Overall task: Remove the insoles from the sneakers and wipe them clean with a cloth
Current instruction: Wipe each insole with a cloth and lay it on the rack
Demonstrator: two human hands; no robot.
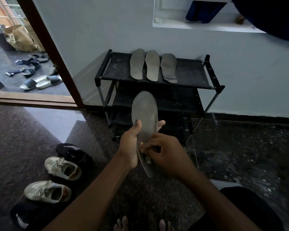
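Our left hand (129, 145) grips the flat, matte grey insole (144, 112); our right hand (167, 154) pinches a pale scrap (147, 160), perhaps cloth.

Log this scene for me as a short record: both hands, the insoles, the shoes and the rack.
left hand: grips the held insole around its middle, thumb on its face
right hand: fingers curled, pinching the same insole near its lower end; no cloth clearly visible
other insoles: three, side by side on the top shelf
rack: black, against the wall
white sneakers: two on the floor at left, laced
black sneakers: one beyond the white pair, one nearer the camera
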